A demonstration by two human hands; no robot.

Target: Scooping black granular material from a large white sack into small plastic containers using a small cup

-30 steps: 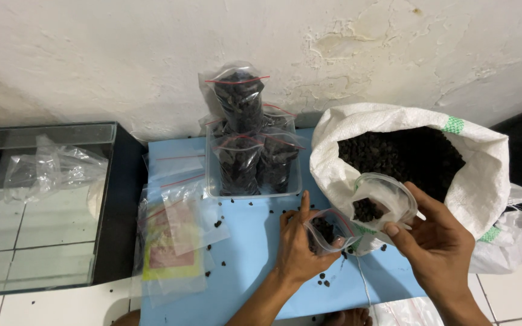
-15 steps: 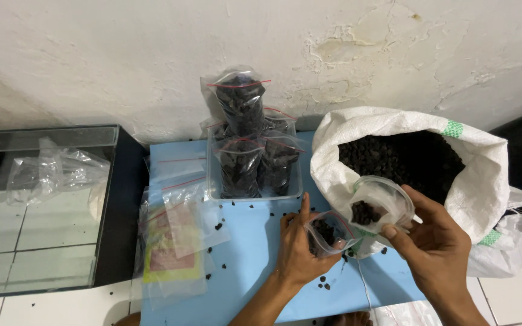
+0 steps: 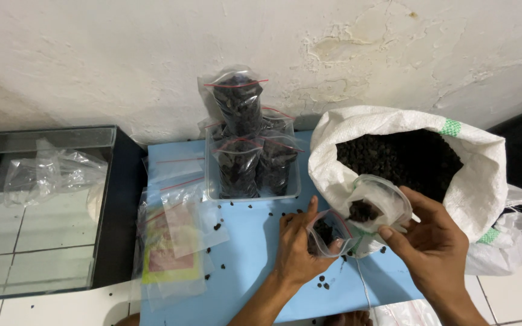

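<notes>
My left hand point(image 3: 294, 244) holds a small clear zip bag point(image 3: 327, 232) open on the light blue board point(image 3: 255, 241); dark granules lie in its bottom. My right hand point(image 3: 433, 244) grips a clear plastic cup point(image 3: 377, 202) tilted toward the bag's mouth, with a clump of dark granules inside. Just behind the cup stands a white woven sack point(image 3: 412, 160), its top rolled down and full of the same dark granules.
A clear tray point(image 3: 212, 181) at the back of the board holds several filled zip bags point(image 3: 238, 105). A stack of empty zip bags point(image 3: 173, 238) lies at the left. A glass tank point(image 3: 40, 208) with crumpled plastic stands further left. Loose granules dot the board.
The cup in my right hand has tipped a little more toward the small bag. My left hand has barely moved.
</notes>
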